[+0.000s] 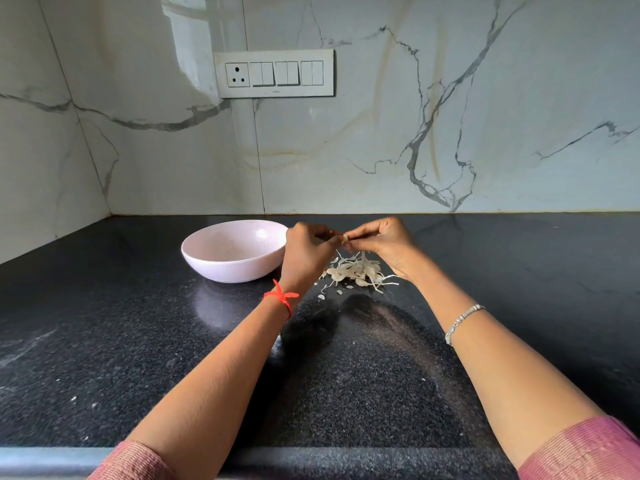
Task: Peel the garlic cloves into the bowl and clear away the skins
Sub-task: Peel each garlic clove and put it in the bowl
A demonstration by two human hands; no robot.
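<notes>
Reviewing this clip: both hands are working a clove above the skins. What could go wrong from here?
1. The garlic clove, pinched between the left hand and right hand, is held over the pile of skins, not the bowl; if it slips it may land among them.
2. Small flakes lie apart from the pile on the countertop and could be missed when clearing.

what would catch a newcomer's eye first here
The left hand and right hand meet mid-frame above the black counter, pinching one small garlic clove between them. Right under them lies a pale heap of garlic skins, and a pale pink bowl sits just to their left.
</notes>
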